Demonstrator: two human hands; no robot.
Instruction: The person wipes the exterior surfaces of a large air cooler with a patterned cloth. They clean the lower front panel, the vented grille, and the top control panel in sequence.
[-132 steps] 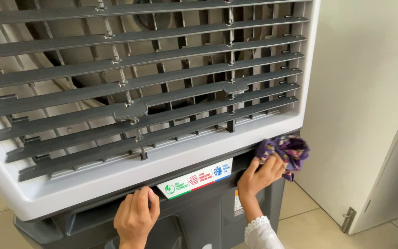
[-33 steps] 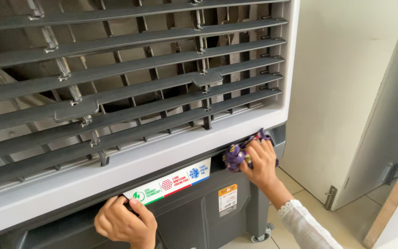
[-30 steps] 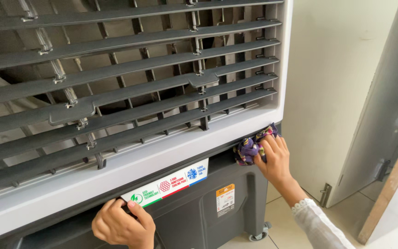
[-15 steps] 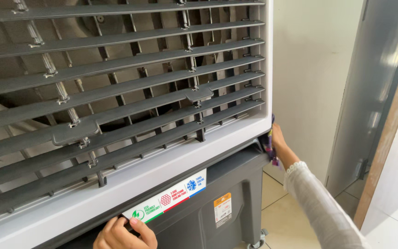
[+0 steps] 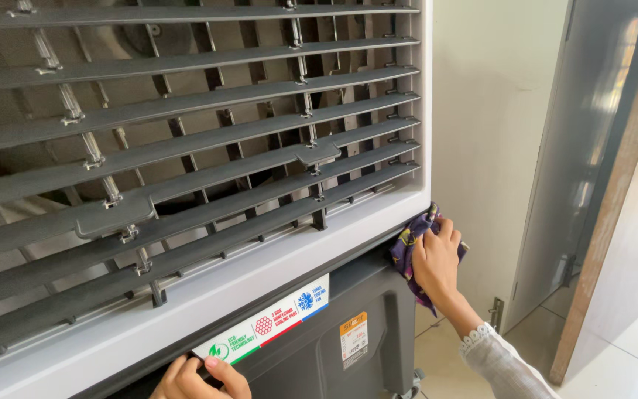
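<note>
Purple patterned cloth (image 5: 409,247) is bunching under my right hand (image 5: 437,258), now gripping it back at the air cooler's (image 5: 275,244) front corner after rounding the side; my left hand (image 5: 197,378) is clutching the dark ledge.

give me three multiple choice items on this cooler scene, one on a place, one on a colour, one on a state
1. Where is the right hand?
A. at the cooler's lower right corner
B. on the top louvre
C. on the door

2. What colour is the cloth, mainly?
A. white
B. purple
C. green

3. How do the left hand's fingers sit?
A. spread flat on the floor
B. curled at the dark ledge by the striped sticker
C. gripping a louvre

Answers: 1 A, the hand presses the cloth there; 2 B, purple with yellow flecks; 3 B, fingertips hook just below the sticker.
</note>
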